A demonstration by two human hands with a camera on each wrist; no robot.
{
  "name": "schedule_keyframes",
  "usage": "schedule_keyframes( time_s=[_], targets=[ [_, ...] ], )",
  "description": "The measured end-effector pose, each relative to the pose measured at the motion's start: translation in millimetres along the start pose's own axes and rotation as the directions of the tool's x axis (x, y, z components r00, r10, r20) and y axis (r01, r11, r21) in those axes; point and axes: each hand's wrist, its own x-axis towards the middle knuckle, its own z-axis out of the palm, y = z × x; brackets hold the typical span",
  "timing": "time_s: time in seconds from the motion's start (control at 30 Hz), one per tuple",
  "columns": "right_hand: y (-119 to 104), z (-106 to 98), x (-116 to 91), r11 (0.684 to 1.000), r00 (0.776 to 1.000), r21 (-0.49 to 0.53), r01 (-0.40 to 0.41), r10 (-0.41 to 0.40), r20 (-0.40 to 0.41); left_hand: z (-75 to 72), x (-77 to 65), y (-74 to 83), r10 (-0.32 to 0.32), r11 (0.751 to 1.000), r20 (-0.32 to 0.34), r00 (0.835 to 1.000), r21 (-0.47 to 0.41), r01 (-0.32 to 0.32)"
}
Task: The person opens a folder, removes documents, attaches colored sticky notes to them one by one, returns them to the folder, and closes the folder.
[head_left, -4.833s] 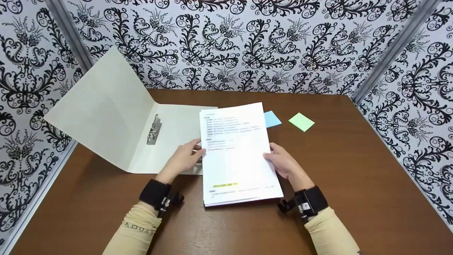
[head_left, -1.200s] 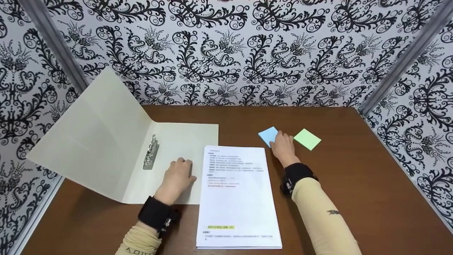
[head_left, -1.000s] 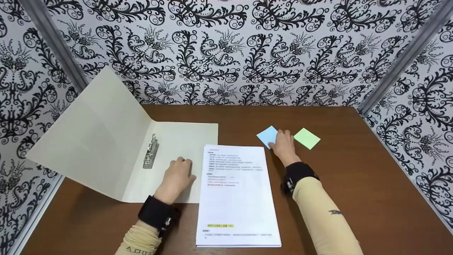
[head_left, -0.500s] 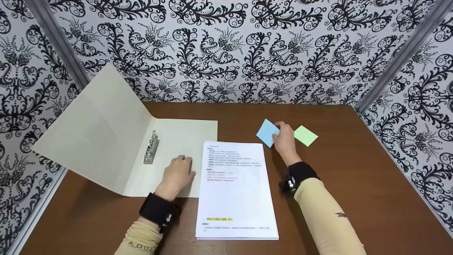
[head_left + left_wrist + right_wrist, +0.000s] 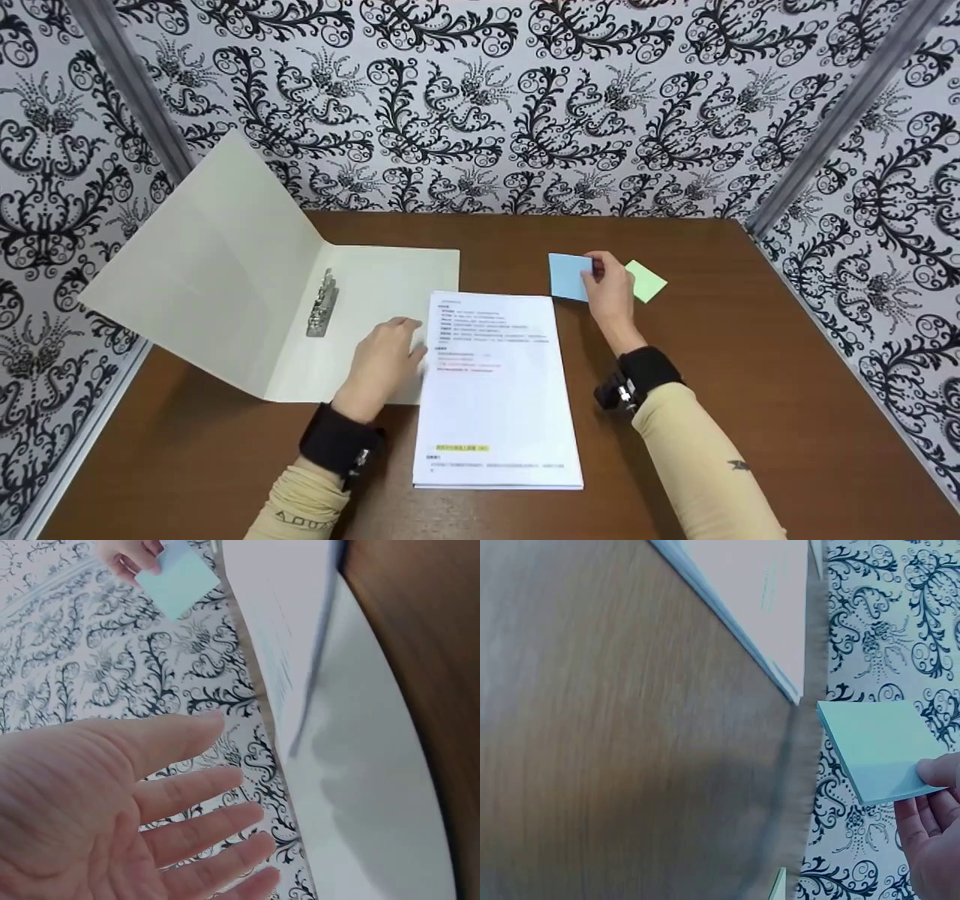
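Note:
My right hand (image 5: 611, 291) pinches a pad of blue sticky notes (image 5: 570, 277) by its right edge. In the right wrist view the pad (image 5: 881, 742) shows raised off the table, thumb on top and fingers beneath. My left hand (image 5: 381, 364) hovers over the open folder, fingertips at the left edge of the paper stack (image 5: 499, 405). Its fingers lie spread and hold nothing in the left wrist view. The printed stack overlaps the right side of the cream folder (image 5: 390, 281), whose cover (image 5: 214, 270) stands raised at the left.
A green sticky note pad (image 5: 646, 281) lies just right of my right hand, partly behind it. A metal clip (image 5: 323, 306) is fixed inside the folder by the spine. Patterned wall panels (image 5: 480, 105) border the brown table (image 5: 757, 360) at the back and sides.
The paper stack was set down from both hands. Afterwards the right hand took hold of the blue pad and lifted it off the table. The left hand shifted slightly toward the stack.

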Motion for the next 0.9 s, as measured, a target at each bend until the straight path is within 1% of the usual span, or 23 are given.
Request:
schedule_keyframes(
  time_s=[0.07,0.13,0.3,0.4,0.5,0.6,0.7,0.77,0.83,0.9],
  targets=[
    [-3,-1,-2,1.0,1.0,0.008,0.014,-0.014,-0.016,0.3,-2.0,4.1,0.008,1.0,-0.025,1.0,-0.027,-0.009],
    [-6,-3,-6,1.0,1.0,0.021,0.019,-0.019,-0.007,0.7,-3.7,8.3,0.025,0.998,-0.057,0.998,-0.056,-0.028],
    [-23,-8,-18,0.997,0.997,0.061,0.047,-0.051,0.058,1.8,-5.8,20.0,0.082,0.988,-0.112,0.99,-0.12,-0.095],
    [-36,-10,-28,0.993,0.992,0.087,0.076,-0.084,0.098,4.4,-6.9,26.5,0.13,0.972,-0.143,0.981,-0.175,-0.154],
    [-48,-10,-38,0.987,0.983,0.114,0.112,-0.127,0.135,8.5,-6.7,30.2,0.184,0.947,-0.169,0.968,-0.234,-0.221],
    [-60,-12,-50,0.98,0.968,0.13,0.152,-0.174,0.181,11.1,-7.2,33.0,0.217,0.913,-0.182,0.959,-0.31,-0.265],
    [-70,-16,-60,0.969,0.947,0.15,0.194,-0.225,0.229,11.9,-6.4,34.4,0.223,0.863,-0.171,0.96,-0.424,-0.276],
    [-76,-19,-67,0.961,0.928,0.164,0.222,-0.26,0.266,12.2,-6.0,35.2,0.215,0.82,-0.139,0.967,-0.512,-0.256],
    [-81,-22,-74,0.952,0.907,0.185,0.243,-0.291,0.305,12.4,-5.9,36.5,0.216,0.771,-0.095,0.972,-0.594,-0.229],
    [-85,-25,-79,0.945,0.887,0.193,0.265,-0.317,0.335,13.0,-5.7,38.7,0.234,0.721,-0.063,0.97,-0.658,-0.217]
  ],
)
